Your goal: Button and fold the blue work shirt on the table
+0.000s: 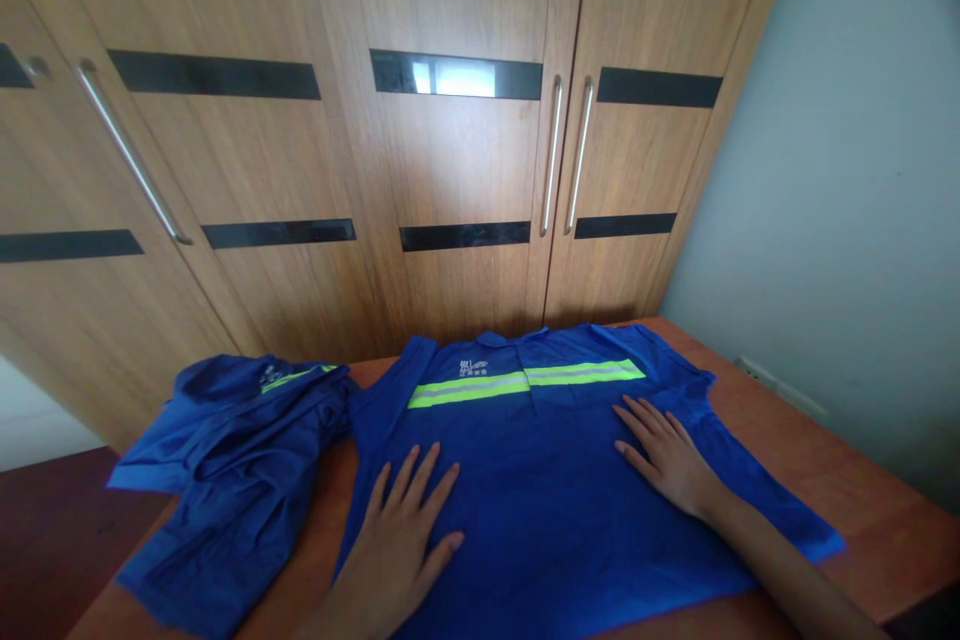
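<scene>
A blue work shirt [525, 500] with a yellow-green and silver reflective stripe across its chest lies spread out, collar towards the wardrobe. White lettering and a logo show above the stripe on the left. My left hand [401, 540] rests on the shirt's lower left part, fingers spread. On the right, my right hand [664, 450] lies flat just below the end of the stripe, its fingers also apart. Neither hand grips the cloth. Left of the shirt, a second blue garment [240, 470] lies crumpled, with a bit of the same bright stripe showing.
The garments lie on a reddish-brown wooden table [862, 490]. Close behind it stands a wooden wardrobe [450, 160] with metal handles and dark inlaid strips. A pale wall [847, 200] rises at the right, and dark floor [67, 520] shows at lower left.
</scene>
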### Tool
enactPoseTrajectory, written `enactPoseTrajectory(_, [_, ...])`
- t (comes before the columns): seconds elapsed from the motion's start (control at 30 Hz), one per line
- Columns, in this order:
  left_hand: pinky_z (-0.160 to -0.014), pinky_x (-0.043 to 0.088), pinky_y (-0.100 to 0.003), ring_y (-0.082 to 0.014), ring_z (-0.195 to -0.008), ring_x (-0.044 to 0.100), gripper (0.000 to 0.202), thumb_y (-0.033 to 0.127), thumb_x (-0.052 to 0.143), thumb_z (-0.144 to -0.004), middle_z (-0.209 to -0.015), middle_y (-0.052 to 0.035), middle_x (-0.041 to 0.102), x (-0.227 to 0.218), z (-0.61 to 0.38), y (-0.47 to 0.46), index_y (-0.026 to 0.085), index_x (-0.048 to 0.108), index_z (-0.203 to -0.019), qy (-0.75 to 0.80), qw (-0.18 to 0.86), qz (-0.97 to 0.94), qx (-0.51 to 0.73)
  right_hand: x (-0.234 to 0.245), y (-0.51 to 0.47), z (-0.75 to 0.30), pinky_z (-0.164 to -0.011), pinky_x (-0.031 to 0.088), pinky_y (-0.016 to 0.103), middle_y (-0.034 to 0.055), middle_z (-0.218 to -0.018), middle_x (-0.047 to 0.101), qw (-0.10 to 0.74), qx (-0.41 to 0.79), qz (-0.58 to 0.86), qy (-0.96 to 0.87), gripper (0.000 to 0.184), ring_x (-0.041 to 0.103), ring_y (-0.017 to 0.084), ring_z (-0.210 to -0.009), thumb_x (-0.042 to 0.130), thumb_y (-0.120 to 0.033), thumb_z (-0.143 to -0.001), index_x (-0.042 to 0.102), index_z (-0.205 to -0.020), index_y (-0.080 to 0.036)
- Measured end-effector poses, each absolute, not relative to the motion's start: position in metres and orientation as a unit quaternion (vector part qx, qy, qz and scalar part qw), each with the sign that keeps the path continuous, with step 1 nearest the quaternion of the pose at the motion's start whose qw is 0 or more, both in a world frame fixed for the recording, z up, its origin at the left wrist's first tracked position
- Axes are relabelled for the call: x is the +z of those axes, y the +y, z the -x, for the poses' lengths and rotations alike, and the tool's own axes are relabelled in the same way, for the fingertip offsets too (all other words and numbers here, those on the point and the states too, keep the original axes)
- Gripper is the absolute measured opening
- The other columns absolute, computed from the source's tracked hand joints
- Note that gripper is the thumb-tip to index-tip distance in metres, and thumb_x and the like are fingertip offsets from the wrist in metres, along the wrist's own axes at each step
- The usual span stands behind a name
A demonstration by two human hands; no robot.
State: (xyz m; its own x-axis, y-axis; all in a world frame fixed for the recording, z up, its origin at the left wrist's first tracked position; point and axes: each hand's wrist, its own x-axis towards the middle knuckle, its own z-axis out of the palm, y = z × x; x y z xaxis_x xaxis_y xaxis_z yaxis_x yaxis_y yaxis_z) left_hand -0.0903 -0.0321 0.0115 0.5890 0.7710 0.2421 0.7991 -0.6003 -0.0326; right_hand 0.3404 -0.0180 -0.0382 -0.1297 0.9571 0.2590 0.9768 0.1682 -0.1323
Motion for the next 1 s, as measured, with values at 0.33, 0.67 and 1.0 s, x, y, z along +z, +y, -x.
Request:
enactPoseTrajectory(0.33, [-0.103,0.034,-0.055,-0.0352,-0.132,0.039,0.071,0.056,0.047,-0.084,-0.151,-0.0045,0.032,-0.011,0.088,-0.064,0.039,0.017,-0.146,-0.437,0.091,0.887,-0.12,-0.04,-0.051,-0.357,-0.111,0.02,0.057,0.0032,-0.152,0.028,0.123,-0.004,0.638,-0.76,0.058,0.027,0.029,-0.139,0.039,-0.055,-0.091,0.033,-0.144,-0.033])
enactPoseTrajectory(0.67, [-0.103,0.038,-0.053,-0.0325,-0.129,0.043,0.064,0.055,0.049,-0.083,-0.148,-0.0033,0.039,0.002,0.091,-0.055,0.039,0.032,-0.143,-0.469,0.028,0.875,-0.12,-0.031,-0.052,-0.35,-0.11,0.023,0.057,0.0051,-0.151,0.032,0.116,-0.006,0.647,-0.754,0.056,0.029,0.03,-0.138,0.039,-0.057,-0.09,0.04,-0.14,-0.032])
enactPoseTrajectory(1.0, [-0.094,0.044,-0.036,-0.0289,-0.107,0.062,0.05,0.035,0.046,-0.086,-0.121,-0.0205,0.062,0.067,0.112,0.095,0.007,0.052,-0.126,-0.642,-0.06,0.759,-0.088,-0.021,-0.019,-0.279,-0.11,0.026,0.054,0.0085,-0.147,0.039,0.169,0.033,0.601,-0.781,0.052,0.034,0.028,-0.135,0.034,-0.053,-0.093,0.047,-0.136,-0.027])
